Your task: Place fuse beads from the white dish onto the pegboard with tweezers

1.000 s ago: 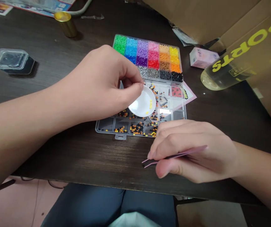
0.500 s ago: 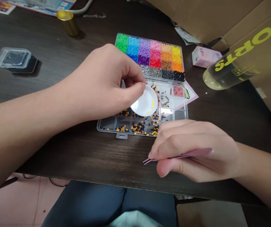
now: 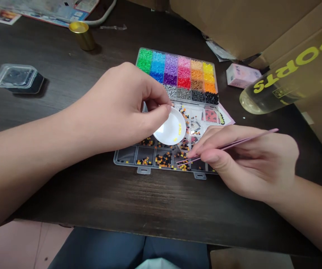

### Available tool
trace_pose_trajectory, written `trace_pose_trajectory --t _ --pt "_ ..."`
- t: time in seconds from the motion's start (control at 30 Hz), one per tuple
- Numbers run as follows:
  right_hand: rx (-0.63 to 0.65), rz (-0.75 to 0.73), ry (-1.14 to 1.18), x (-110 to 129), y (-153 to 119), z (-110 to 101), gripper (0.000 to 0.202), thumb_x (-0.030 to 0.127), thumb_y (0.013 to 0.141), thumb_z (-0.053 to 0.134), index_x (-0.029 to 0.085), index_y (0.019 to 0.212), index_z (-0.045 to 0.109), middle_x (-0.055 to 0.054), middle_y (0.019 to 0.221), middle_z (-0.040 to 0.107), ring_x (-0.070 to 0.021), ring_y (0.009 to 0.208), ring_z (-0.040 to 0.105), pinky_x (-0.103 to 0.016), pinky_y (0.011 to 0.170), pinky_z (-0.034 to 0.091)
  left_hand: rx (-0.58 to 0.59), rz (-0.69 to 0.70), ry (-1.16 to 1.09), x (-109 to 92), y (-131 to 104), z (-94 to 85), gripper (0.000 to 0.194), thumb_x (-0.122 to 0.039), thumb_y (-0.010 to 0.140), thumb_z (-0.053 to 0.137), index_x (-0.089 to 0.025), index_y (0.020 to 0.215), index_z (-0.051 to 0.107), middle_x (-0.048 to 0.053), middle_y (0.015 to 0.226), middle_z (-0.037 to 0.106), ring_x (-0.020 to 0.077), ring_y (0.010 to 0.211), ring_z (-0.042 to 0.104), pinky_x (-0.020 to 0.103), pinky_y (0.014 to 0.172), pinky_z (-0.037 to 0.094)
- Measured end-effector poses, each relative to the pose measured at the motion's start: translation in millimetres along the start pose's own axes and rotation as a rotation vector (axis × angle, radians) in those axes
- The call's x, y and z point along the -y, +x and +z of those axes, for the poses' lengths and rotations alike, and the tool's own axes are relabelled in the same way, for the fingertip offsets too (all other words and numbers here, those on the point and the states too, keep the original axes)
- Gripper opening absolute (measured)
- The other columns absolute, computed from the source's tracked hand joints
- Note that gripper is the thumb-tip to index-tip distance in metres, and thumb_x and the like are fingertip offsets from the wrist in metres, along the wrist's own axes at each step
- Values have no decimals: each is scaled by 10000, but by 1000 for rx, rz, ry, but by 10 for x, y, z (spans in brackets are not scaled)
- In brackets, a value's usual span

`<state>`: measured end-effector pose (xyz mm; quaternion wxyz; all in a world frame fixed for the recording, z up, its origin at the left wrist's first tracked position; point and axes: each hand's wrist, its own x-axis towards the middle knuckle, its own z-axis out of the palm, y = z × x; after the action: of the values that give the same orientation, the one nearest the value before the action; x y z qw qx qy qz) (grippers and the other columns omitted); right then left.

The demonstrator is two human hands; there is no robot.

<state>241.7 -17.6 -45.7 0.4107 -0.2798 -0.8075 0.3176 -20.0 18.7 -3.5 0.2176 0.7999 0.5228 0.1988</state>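
Note:
Between thumb and fingers, my left hand (image 3: 132, 106) pinches the rim of a small round white dish (image 3: 165, 130), in which several yellow beads (image 3: 180, 129) lie. The dish is over the clear lid (image 3: 125, 157) of a bead case, whose shallow squares hold scattered orange, black and yellow beads (image 3: 163, 159). My right hand (image 3: 242, 160) is closed on pink tweezers (image 3: 250, 138). Their tips are a little apart over the beads at the lid's near side; whether a bead is between them I cannot tell. Behind, the case's compartments (image 3: 177, 74) hold beads sorted by colour.
A clear bottle with yellow lettering (image 3: 275, 89) and a small pink box (image 3: 242, 74) stand at the right, before a cardboard box (image 3: 219, 26). Leftward are a gold cup (image 3: 82, 36) and a lidded plastic tub (image 3: 19, 78). A patterned card (image 3: 225, 115) lies partly under the lid.
My right hand has moved up and away from the table's near edge, bringing the tweezers over the lid's beads. My left hand still holds the dish in about the same place. The view has tilted slightly.

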Motion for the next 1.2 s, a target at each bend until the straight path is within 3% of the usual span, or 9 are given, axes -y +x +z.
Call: trace_pose_trajectory --t 0.27,0.67,1.0,1.1,1.2 --pt "68 13 -39 -5 17 -76 79 194 1038 872 213 978 825 -16 855 860 -151 733 823 -280 661 653 -2 21 -9 22 11 -10 371 -390 916 571 -246 865 910 -13 694 780 178 653 647 408 859 544" --pt "130 -46 -16 -23 19 -22 122 187 1048 879 196 952 805 -18 879 871 -127 737 815 -242 666 651 -5 16 -13 4 -3 0 433 -436 897 529 -230 883 909 -27 727 742 195 744 691 455 1004 590" --pt "136 19 -10 -39 30 -56 101 204 1049 873 206 964 818 3 839 862 -134 719 827 -237 638 643 18 69 -35 13 6 -17 333 -301 974 611 -198 909 921 -11 755 770 139 694 642 361 831 456" --pt "70 -17 4 -27 41 -32 89 165 1041 863 191 961 834 -16 858 869 -141 731 838 -248 657 661 35 57 -35 4 -2 -19 292 -265 967 640 -194 902 915 -19 751 784 127 685 632 347 768 412" --pt "-159 -23 63 0 65 36 156 197 1085 819 185 932 845 -39 855 857 -168 750 845 -302 682 687 38 79 -82 -6 15 28 271 -282 932 652 -198 852 897 -12 768 790 140 709 645 346 745 412"
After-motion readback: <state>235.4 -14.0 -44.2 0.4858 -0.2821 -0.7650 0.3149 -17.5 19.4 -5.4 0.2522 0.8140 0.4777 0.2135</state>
